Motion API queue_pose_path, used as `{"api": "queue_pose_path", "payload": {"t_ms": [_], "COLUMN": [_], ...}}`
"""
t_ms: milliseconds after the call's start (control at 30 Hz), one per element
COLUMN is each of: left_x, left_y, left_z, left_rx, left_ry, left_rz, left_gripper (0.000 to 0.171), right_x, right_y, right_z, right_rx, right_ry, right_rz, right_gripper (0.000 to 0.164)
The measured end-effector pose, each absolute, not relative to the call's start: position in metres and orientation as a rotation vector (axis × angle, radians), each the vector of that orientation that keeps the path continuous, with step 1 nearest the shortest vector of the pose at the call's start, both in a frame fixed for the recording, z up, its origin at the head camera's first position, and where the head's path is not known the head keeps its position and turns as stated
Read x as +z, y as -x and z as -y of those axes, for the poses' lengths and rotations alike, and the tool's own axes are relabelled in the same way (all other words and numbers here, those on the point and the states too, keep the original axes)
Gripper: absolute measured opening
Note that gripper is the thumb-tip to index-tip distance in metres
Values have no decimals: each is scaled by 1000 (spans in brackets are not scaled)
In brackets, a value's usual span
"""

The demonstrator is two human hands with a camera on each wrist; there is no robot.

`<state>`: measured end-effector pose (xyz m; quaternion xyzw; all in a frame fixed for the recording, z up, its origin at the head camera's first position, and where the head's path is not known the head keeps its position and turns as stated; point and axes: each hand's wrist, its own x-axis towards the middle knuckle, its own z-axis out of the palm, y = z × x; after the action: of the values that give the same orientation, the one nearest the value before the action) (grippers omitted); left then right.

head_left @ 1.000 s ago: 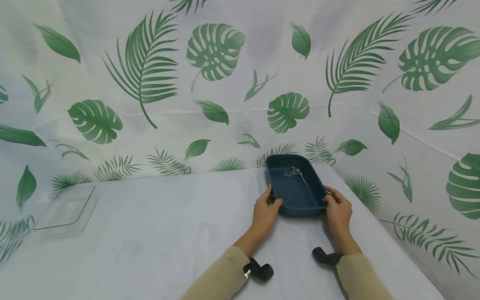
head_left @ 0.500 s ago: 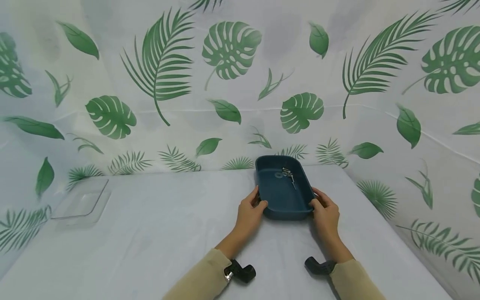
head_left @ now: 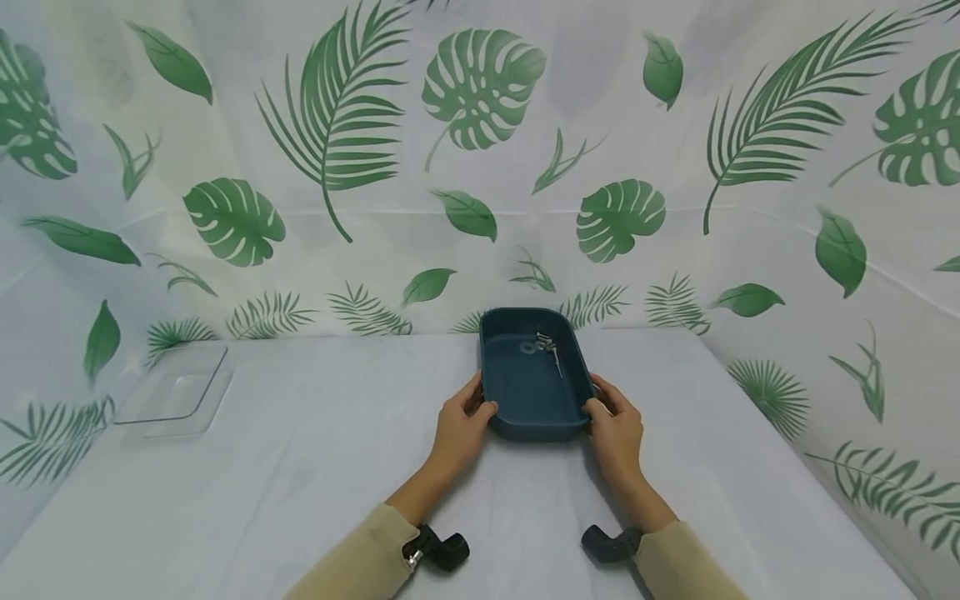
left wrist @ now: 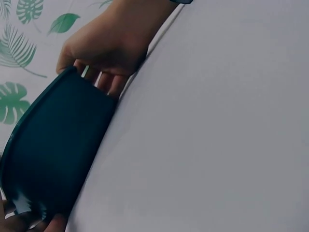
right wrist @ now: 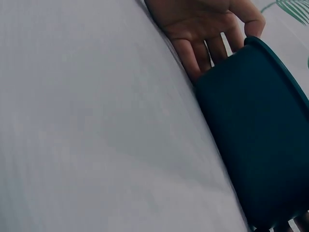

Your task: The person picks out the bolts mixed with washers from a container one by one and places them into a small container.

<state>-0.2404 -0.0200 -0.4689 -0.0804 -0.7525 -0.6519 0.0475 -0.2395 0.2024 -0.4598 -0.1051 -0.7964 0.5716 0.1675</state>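
Both hands hold a deep, dark teal tray (head_left: 525, 392) at its near end, over the right half of the table. My left hand (head_left: 459, 425) grips the near left corner, thumb on the rim and fingers against the outer wall. The near right corner is pinched likewise by my right hand (head_left: 617, 429). Inside lie small silver metal pieces (head_left: 547, 343), too small to identify, beside a faint ring shape. In the left wrist view the near wall of the tray (left wrist: 67, 135) shows; its lower edge appears at the cloth, and whether it touches cannot be told.
A clear, shallow rectangular container (head_left: 176, 396) stands at the far left of the table. White cloth (head_left: 300, 467) covers the tabletop. Behind and to the right hangs a leaf-printed curtain (head_left: 510, 217). A black device (head_left: 442, 550) is strapped at each wrist.
Both hands have moved the tray leftward along the back of the table, keeping the same grip. The head view has turned slightly left. The metal pieces stay inside the tray.
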Motion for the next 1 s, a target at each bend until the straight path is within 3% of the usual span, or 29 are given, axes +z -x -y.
{"api": "queue_pose_path", "payload": {"t_ms": [700,1000], "left_x": [-469,-471], "left_y": [231,216], "left_z": [119,145], "left_rx": [-1868,-1907], "left_ry": [109,46], "left_rz": [2320,2300], "left_gripper": [59,59], "right_x": [-459,-455], "right_y": [243,243], "right_z": [-112,-97], "right_rx": [1784,1860], "right_ry": [62,-56], "right_rz": [2294,2488], "right_gripper": [53,59]}}
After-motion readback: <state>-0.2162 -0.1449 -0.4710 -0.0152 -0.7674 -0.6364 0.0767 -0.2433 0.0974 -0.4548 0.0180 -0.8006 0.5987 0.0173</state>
